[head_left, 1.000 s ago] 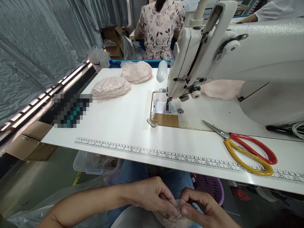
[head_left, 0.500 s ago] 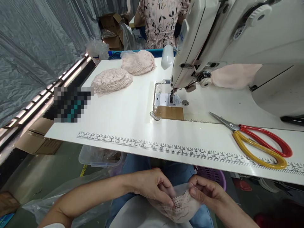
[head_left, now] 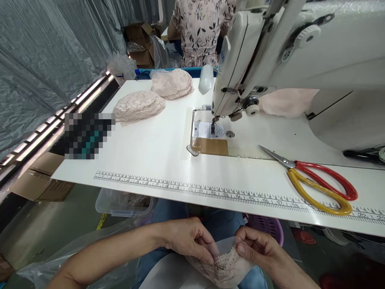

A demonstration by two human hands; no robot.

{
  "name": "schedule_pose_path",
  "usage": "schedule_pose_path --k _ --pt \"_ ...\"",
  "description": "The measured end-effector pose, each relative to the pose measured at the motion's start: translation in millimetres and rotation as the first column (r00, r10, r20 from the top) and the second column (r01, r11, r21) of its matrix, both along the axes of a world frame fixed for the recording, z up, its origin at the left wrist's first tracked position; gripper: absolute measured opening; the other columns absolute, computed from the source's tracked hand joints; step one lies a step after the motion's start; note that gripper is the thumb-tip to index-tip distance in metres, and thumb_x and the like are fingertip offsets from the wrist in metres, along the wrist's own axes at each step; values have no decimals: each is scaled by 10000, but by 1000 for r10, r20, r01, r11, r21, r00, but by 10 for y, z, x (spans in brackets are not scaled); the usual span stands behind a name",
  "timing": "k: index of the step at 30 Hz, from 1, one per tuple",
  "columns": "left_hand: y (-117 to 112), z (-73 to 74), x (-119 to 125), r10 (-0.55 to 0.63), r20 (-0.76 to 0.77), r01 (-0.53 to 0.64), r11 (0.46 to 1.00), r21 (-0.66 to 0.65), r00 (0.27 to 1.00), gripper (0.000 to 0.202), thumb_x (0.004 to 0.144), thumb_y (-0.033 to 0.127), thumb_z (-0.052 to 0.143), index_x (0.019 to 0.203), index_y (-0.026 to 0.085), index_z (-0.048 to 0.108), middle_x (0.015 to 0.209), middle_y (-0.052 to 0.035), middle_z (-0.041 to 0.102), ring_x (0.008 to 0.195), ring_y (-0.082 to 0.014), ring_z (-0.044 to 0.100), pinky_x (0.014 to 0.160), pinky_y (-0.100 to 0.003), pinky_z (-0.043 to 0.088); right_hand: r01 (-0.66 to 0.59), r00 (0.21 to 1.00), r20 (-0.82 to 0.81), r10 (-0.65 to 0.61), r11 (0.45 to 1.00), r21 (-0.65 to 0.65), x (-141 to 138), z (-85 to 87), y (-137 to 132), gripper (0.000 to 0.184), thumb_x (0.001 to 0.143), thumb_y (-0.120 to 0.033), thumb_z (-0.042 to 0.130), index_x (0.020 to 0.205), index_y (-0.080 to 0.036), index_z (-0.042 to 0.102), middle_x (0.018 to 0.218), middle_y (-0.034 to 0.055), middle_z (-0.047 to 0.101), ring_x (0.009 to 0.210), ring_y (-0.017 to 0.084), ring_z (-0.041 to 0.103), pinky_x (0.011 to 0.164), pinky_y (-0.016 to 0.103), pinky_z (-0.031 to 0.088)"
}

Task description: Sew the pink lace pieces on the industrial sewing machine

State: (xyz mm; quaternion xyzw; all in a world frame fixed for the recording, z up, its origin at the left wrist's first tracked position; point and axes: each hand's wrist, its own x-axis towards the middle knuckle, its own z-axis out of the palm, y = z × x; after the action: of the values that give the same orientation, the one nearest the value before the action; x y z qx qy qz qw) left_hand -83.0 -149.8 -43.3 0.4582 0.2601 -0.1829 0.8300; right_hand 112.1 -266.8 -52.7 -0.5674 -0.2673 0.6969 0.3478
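A white sewing machine (head_left: pixel 300 52) takes up the right half of the view and is set on a broad white surface (head_left: pixel 144 160). Grey plastic sheeting (head_left: pixel 45 48) is hung along the left side. Beyond the far edge of the surface, a person in a floral dress (head_left: pixel 200 28) is seen from behind, with cardboard boxes (head_left: pixel 140 44) stacked just to the left. A printed ruler (head_left: pixel 210 193) is run along the near edge of the surface.

Two heaps of pale pink lace are laid on the far left part of the surface, the nearer stack (head_left: pixel 138 106) and the farther stack (head_left: pixel 172 83), close together. Red-and-yellow scissors (head_left: pixel 319 182) are laid flat to the right of the needle, with the blades pointed toward the machine and the handles near the ruler. Under the surface, a clear plastic box (head_left: pixel 120 202) and a purple basket (head_left: pixel 272 235) are partly seen.

Below the near edge and off the surface, over the lap, the left hand (head_left: pixel 186 241) is clenched with thumb and fingers pinched on the left edge of a small lace piece (head_left: pixel 224 267). The right hand (head_left: pixel 258 247) is pinched on the upper right edge of the piece, which is stretched between the two. A brown tape patch (head_left: pixel 209 146) is stuck on the surface just in front of the needle.
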Motion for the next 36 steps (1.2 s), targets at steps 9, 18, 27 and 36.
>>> schedule_pose_path --k 9,18,27,36 --pt "-110 47 141 83 -38 -71 962 262 996 468 431 512 832 677 134 707 529 60 482 508 -53 359 474 -186 274 -59 993 106 48 993 106 -59 46 1 430 733 -600 639 672 -189 525 592 -61 407 567 99 328 536 235 260" --pt "-61 67 97 89 -90 -65 968 242 992 346 507 420 804 677 133 715 593 26 585 551 -81 469 533 -190 359 -182 969 192 154 973 142 16 187 -32 353 705 -541 683 726 -195 611 663 -36 495 662 138 421 626 253 336" --pt "-15 40 40 71 -93 -46 968 245 993 302 505 376 806 635 126 696 571 28 563 545 -85 458 538 -197 363 -120 988 110 105 984 134 45 118 -91 286 719 -463 704 737 -187 633 699 -4 620 683 147 519 632 252 382" --pt "2 54 48 94 -100 -69 971 227 990 320 487 383 812 618 121 682 541 39 537 519 -64 421 519 -187 337 -67 997 -33 71 991 112 85 215 -89 276 783 -452 668 834 -181 658 748 25 697 688 150 581 653 269 404"
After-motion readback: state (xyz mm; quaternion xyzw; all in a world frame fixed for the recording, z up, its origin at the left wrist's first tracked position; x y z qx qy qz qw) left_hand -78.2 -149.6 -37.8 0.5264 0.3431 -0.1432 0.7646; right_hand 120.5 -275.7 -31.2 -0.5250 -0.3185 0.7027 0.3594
